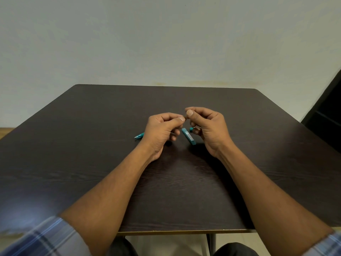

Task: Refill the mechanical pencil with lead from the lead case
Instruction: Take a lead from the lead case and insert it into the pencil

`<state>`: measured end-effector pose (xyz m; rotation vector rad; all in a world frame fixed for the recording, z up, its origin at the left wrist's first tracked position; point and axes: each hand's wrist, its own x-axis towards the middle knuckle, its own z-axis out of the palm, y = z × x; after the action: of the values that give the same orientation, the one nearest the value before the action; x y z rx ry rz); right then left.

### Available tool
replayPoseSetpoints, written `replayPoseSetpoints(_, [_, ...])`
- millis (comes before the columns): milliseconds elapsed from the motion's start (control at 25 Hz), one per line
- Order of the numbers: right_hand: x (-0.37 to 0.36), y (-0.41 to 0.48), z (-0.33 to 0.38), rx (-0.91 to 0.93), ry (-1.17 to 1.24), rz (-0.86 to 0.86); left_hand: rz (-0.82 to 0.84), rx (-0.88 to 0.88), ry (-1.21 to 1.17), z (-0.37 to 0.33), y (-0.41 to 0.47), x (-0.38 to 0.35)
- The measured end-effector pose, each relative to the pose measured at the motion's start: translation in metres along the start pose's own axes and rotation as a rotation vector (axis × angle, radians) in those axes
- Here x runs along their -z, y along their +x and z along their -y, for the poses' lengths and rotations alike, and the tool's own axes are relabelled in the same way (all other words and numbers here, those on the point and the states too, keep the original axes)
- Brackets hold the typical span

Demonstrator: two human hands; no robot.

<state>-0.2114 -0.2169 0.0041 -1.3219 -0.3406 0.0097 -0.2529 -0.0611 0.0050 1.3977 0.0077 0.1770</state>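
Clutching the mechanical pencil (pixel 139 135), the left grip (pixel 160 132) is facing the right grip (pixel 208 126), which is holding a teal cap (pixel 191 128) — loading lead from the lead case (pixel 188 136) is probably remaining.

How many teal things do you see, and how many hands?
Mechanical pencil: 1
Lead case: 1
Small teal cap: 1
Hands: 2, left hand and right hand
Total: 5

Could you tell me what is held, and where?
Left hand grips the teal mechanical pencil mid-barrel; right hand holds a small teal cap, one end showing.
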Motion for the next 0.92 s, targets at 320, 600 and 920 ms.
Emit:
replayPoseSetpoints(320, [0.011, 0.005, 0.004, -0.133, 0.285, -0.191, -0.382, -0.485, 0.801, 0.003, 0.004, 0.012])
replayPoseSetpoints(600, [0.009, 0.005, 0.002, -0.157, 0.255, -0.178, -0.207, -0.222, 1.373, 0.008, 0.012, 0.017])
replayPoseSetpoints(920, [0.006, 0.005, 0.002, -0.170, 0.239, -0.150, -0.207, -0.380, 1.136, 0.002, 0.005, 0.009])
